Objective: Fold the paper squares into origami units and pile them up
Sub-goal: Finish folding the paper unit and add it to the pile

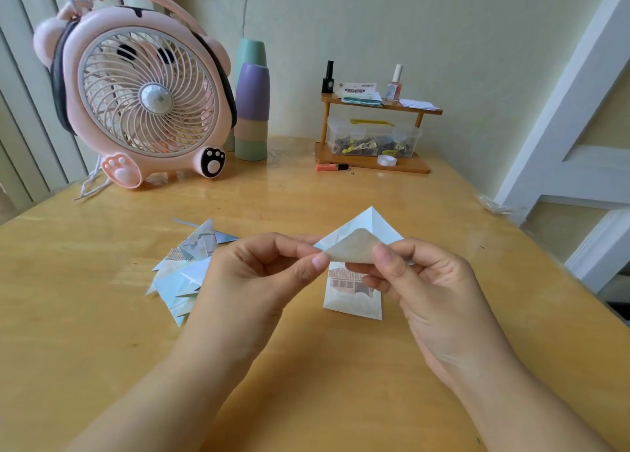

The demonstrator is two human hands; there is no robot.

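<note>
Pale blue paper, a partly folded paper square [358, 243], is held up between both hands just above the table: the left hand [266, 274] pinches its left corner between thumb and forefinger, and the right hand [426, 281] pinches a flap curled toward the camera, its grey-beige underside showing, with the other fingers tucked behind the sheet. Both forearms reach in from the bottom edge, wrists angled inward so the fingertips nearly meet. Below the held sheet, partly hidden by the right fingers, a small stack of paper squares [354, 298] printed with a building lies flat. Left of the hands, and partly covered by the left one, sits the pile of folded units [184, 274], pointed tips sticking out. All of it rests on a glossy yellow wooden table [306, 383]. Farther back stand a pink bear-shaped fan [143, 90], stacked pastel cups [252, 110], and a small wooden shelf [375, 134] with nail-polish bottles, sticky notes and a clear box of clips. Pale green wall behind; white door frame at right.
</note>
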